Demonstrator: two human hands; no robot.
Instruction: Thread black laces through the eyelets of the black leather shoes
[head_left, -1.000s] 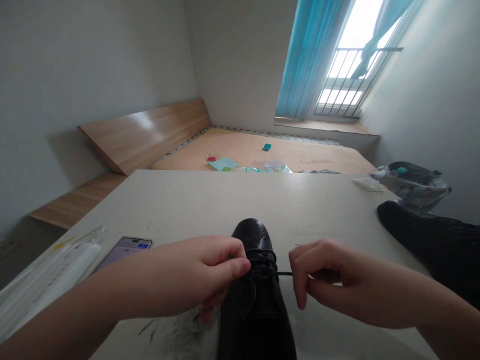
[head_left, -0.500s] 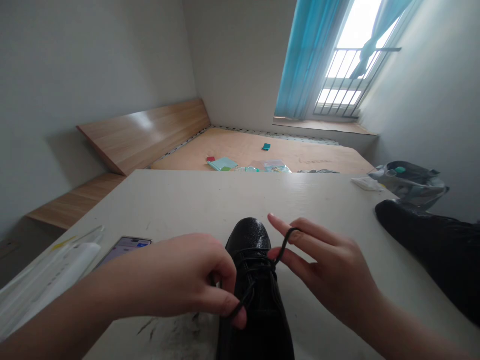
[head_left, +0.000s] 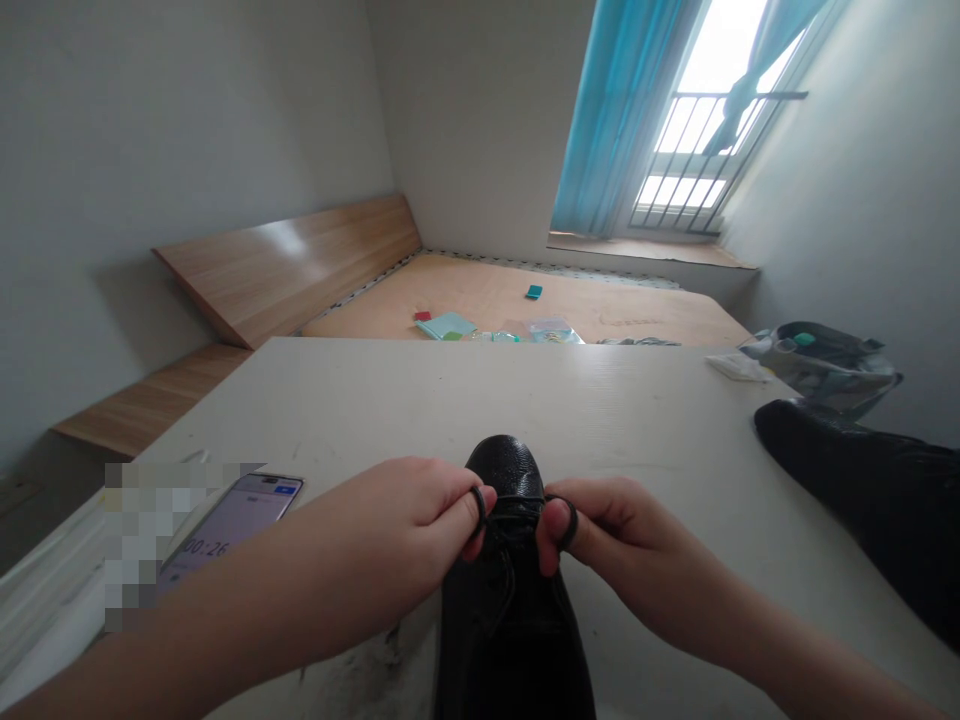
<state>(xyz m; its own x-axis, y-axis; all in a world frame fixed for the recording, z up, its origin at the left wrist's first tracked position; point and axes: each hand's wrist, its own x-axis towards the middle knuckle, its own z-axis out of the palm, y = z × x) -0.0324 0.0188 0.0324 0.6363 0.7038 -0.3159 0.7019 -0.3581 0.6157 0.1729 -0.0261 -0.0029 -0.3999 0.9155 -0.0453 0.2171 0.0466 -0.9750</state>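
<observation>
A black leather shoe (head_left: 517, 620) stands on the white table with its toe pointing away from me. Over its left side, my left hand (head_left: 450, 510) is closed in a pinch on a black shoelace (head_left: 480, 510), which loops up past the thumb. On the opposite side my right hand (head_left: 592, 520) pinches another part of the lace, and a dark loop curves over its thumb. Both hands are close to the shoe's lacing, near the toe. Parts of the lacing are hidden behind the fingers.
A second black shoe (head_left: 825, 450) lies at the right edge of the table (head_left: 360, 390). At left sits a phone (head_left: 247, 510) showing a timer, beside a blurred white item. A white packet (head_left: 739, 368) and a bag-lined bin (head_left: 832, 365) are at back right.
My left hand has moved up and forward along the shoe. The right hand's spread fingers have curled into a pinch on the lace, closer to the shoe.
</observation>
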